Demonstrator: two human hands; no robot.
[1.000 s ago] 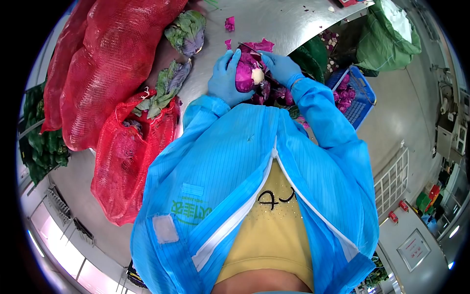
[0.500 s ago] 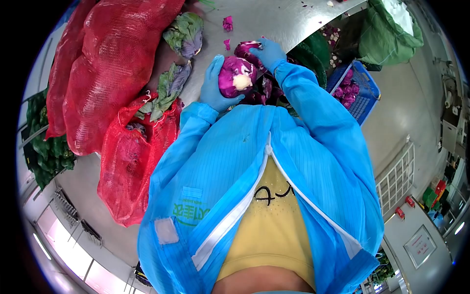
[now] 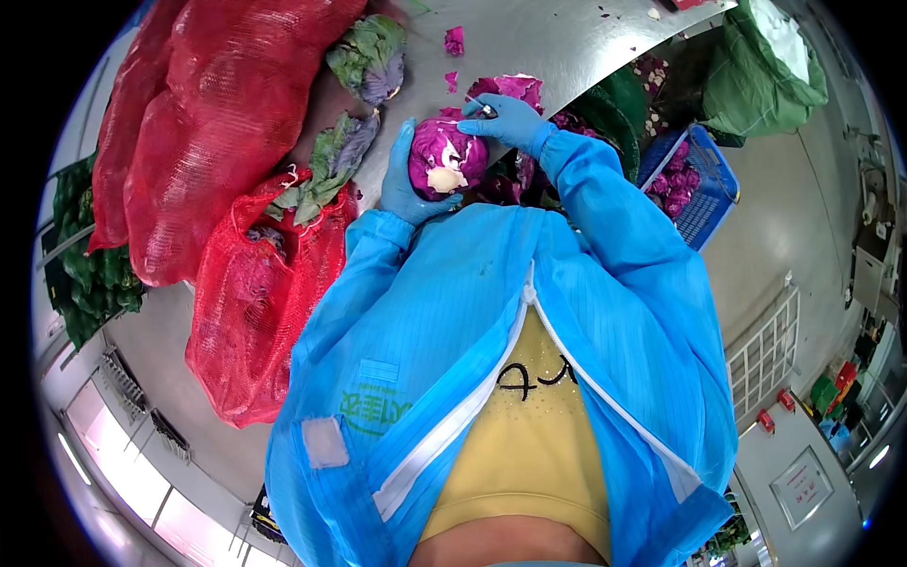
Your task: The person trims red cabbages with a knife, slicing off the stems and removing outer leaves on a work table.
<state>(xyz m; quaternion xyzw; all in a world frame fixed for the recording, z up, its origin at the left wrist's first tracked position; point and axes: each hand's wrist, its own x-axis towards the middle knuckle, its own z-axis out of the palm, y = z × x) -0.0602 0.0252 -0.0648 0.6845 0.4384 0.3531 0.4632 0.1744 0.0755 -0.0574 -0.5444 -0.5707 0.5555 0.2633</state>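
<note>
A red cabbage (image 3: pixel 442 156), its pale cut stem facing me, rests in my left hand (image 3: pixel 402 184), whose blue-gloved fingers wrap its left side and underside. My right hand (image 3: pixel 510 123), also gloved, is at the cabbage's upper right, fingers bent and fingertips against its outer leaves. A small dark and silvery thing (image 3: pixel 487 111) shows between those fingers; its kind is unclear. A loose purple leaf (image 3: pixel 515 87) lies just beyond my right hand. More dark purple leaves (image 3: pixel 515 180) are partly hidden below my right wrist.
A metal table (image 3: pixel 557 33) carries green outer leaves (image 3: pixel 370 61) and purple scraps (image 3: pixel 454 41). Full red mesh sacks (image 3: pixel 222 123) stand left, with an opened mesh sack (image 3: pixel 250 312) nearer. On the right are a blue crate (image 3: pixel 704 203) of purple cabbages and a green sack (image 3: pixel 761 85).
My right hand has come off the peeled leaf, which now lies on the table, and has moved to the cabbage. My left hand has shifted slightly left and nearer with the cabbage.
</note>
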